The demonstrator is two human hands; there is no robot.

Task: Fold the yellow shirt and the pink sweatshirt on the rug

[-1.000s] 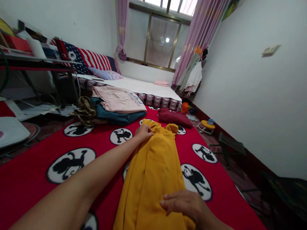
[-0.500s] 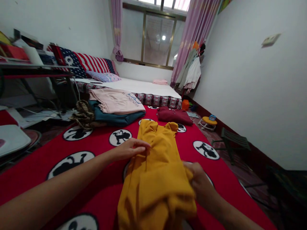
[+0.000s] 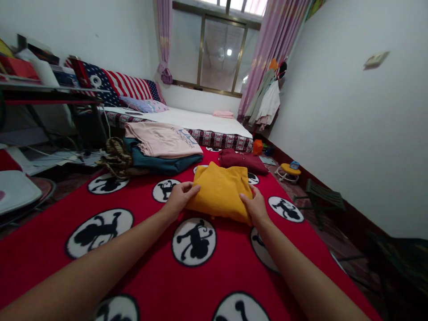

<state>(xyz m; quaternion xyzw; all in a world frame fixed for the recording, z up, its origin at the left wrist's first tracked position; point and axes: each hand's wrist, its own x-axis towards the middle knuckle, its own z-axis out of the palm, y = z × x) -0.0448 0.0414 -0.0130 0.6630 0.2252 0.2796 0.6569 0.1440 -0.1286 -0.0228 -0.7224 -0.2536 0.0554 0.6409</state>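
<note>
Folding seems to be the step now: the left hand (image 3: 178,199) and right hand (image 3: 257,206) are nearly closed, each pinching one side of the yellow cloth (image 3: 220,191). It sits folded small on the red blanket (image 3: 155,278). Next, I think, it needs soft smoothing.

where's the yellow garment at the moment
In the head view, the yellow garment is near the centre, on the red blanket between the left hand and right hand, just in front of the maroon garment.
</note>
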